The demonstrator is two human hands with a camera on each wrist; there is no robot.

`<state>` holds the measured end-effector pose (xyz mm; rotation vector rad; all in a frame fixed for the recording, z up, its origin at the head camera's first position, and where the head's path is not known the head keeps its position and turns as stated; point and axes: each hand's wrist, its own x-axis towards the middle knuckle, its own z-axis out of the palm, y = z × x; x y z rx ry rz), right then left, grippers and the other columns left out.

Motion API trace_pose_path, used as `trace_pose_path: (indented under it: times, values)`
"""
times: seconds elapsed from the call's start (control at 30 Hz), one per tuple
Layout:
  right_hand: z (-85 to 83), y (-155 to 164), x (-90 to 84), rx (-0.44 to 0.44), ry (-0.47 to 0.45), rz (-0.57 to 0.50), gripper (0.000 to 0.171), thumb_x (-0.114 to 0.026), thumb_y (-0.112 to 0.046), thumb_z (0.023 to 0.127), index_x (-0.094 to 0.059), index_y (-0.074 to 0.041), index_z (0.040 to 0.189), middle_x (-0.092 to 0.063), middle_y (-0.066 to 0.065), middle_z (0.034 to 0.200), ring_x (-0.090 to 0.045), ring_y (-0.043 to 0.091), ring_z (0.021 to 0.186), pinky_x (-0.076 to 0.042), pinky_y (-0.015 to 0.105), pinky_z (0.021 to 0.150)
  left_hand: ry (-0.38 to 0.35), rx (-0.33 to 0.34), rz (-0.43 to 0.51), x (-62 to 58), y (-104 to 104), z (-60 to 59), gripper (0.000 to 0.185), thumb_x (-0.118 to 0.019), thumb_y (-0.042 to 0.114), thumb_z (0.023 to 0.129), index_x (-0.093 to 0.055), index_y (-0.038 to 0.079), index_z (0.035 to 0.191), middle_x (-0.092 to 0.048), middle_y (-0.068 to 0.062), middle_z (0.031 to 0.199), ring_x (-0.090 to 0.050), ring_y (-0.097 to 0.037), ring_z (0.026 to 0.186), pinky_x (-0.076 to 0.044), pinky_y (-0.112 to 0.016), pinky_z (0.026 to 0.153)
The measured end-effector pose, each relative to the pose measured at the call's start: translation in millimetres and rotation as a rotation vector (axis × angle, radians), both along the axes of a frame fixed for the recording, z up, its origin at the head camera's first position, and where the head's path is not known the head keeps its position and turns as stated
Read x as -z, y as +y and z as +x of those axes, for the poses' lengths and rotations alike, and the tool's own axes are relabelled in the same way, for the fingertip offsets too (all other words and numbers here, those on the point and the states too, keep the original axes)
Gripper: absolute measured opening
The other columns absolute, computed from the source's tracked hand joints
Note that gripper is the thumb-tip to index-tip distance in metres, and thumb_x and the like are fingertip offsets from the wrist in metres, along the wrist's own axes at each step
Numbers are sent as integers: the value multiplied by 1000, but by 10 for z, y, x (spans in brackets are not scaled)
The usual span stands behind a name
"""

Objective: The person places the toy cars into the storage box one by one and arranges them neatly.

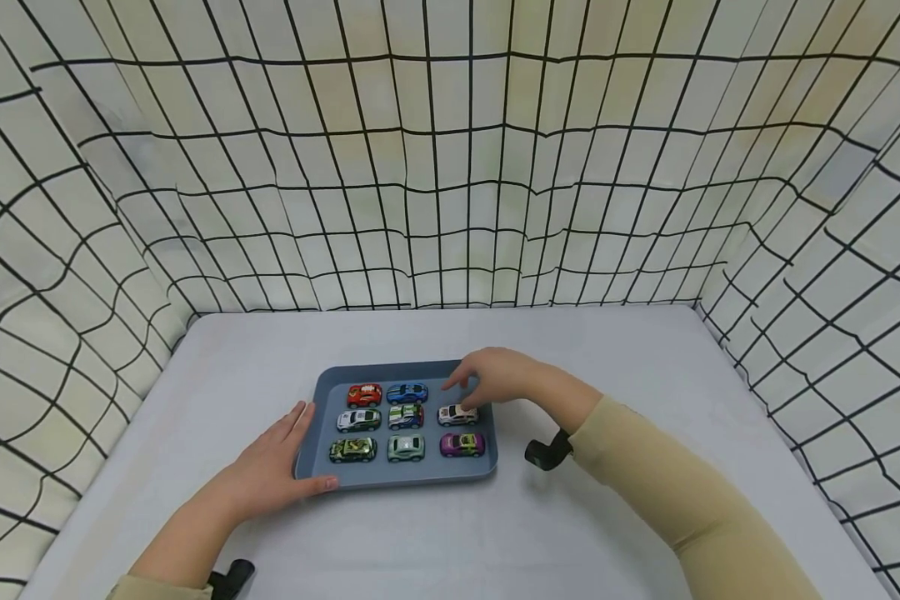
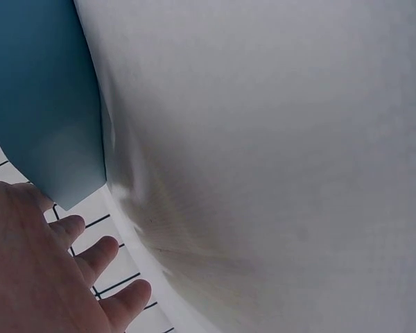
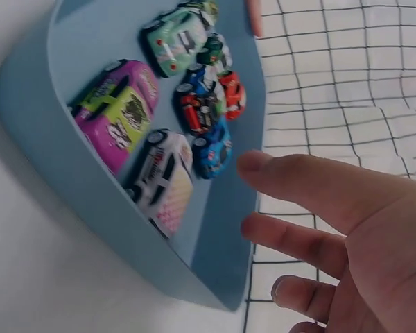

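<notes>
Our left hand steadies the blue tray, fingers flat. Our right hand hovers over the white car, fingers loose and empty. Next, we judge, it needs a careful pinch.

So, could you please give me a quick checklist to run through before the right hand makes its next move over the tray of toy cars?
1. Left hand steadies the tray: ok, thumb on its near rim.
2. Right hand holds nothing: ok, fingers loose.
3. Back right slot under it is free: ok.
4. Eight cars sit upright in rows: ok.
5. White car clear of the fingers: cannot tell.
</notes>
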<state>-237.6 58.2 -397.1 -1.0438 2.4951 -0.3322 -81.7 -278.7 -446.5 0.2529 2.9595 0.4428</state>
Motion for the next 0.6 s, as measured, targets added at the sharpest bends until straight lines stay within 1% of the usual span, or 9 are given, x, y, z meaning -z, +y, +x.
trace_pose_path:
  times: [0.1, 0.17, 0.3, 0.6]
  values:
    - [-18, 75, -20, 10, -7, -29, 42, -78, -32, 86, -69, -31, 128, -67, -4, 110, -58, 15, 101, -51, 32, 82, 1, 2, 3, 4, 0, -1, 123, -68, 74, 74, -20, -5, 155, -22, -31, 157, -28, -52, 140, -33, -65, 107]
    - [-26, 135, -31, 15, -16, -54, 43, -79, -31, 86, -70, -29, 128, -67, -1, 111, -59, 18, 102, -51, 33, 83, 4, 4, 8, 6, -4, 0, 123, -68, 73, 75, -20, -6, 155, -22, -31, 157, -28, -52, 140, -33, -65, 107]
    - [-22, 287, -55, 34, -30, -92, 42, -79, -28, 86, -70, -25, 127, -67, 2, 111, -59, 23, 106, -51, 36, 89, 10, 9, 15, 15, -13, -2, 123, -68, 74, 75, -19, -6, 155, -22, -31, 157, -28, -52, 140, -33, -65, 107]
    - [24, 754, -103, 121, -46, -100, 42, -79, -25, 86, -71, -23, 127, -67, 6, 112, -59, 28, 107, -51, 38, 87, 9, 11, 6, 53, -34, -11, 124, -66, 77, 75, -18, -5, 155, -21, -30, 158, -28, -52, 140, -33, -65, 107]
